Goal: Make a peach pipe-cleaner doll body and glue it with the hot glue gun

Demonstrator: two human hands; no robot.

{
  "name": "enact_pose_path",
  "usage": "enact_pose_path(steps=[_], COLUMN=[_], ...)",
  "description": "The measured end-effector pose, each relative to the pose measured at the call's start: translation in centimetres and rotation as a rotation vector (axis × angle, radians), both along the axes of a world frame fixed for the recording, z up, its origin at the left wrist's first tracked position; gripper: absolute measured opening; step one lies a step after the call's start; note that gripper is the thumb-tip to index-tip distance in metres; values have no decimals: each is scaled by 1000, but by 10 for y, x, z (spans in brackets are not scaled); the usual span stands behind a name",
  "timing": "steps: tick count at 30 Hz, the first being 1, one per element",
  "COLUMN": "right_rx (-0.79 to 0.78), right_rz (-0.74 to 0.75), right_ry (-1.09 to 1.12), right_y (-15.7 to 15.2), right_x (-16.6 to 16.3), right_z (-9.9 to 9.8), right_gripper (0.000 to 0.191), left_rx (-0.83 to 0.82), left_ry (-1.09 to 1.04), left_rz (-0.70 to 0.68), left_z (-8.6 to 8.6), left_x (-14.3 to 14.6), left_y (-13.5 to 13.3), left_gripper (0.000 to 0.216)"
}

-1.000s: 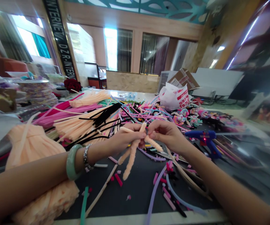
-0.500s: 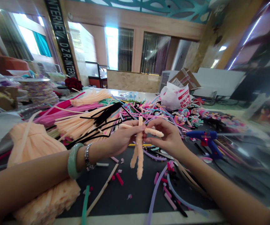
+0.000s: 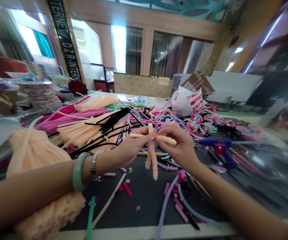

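A small figure of peach pipe cleaners [image 3: 153,160] is held up above the dark table, two twisted legs hanging down and a short stub on top. My left hand [image 3: 135,145] pinches its middle between thumb and fingers, with one straight peach end sticking out to the left. My right hand [image 3: 177,141] is closed on the coiled arm [image 3: 167,139] at the figure's right side, close to the body. Both hands' fingertips nearly meet at the figure's centre and partly hide it.
Peach pipe cleaner bundles [image 3: 81,130] and black ones [image 3: 116,120] lie behind my left hand. A blue glue gun [image 3: 219,146] with a red light sits at the right. Purple stems [image 3: 167,203] and pink offcuts [image 3: 181,213] are scattered in front. A white plastic bag [image 3: 186,101] stands behind.
The figure's legs have swung up and to the right, now looking shorter. My right fingers have closed in nearer the body on the coiled arm.
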State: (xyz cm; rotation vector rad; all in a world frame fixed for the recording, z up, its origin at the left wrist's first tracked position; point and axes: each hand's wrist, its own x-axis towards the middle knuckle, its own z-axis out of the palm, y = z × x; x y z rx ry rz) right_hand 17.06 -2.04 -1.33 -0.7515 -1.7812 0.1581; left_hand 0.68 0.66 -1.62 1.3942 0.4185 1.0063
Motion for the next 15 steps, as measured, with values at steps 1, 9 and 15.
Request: enact_pose_path(steps=[1,9,15], right_rx=[21,-117,-168], right_rz=[-5,85,71], right_ry=[1,102,72], right_y=[0,-1,-2], right_x=[-1,-2,4], right_z=[0,-2,0], right_gripper=[10,13,16], left_rx=[-6,-60,-27], left_ry=[-4,-63,-41], left_rz=[-6,-34,-49], left_z=[0,-2,-3], left_x=[0,1,-1], left_y=[0,3,5], left_gripper=[11,11,15])
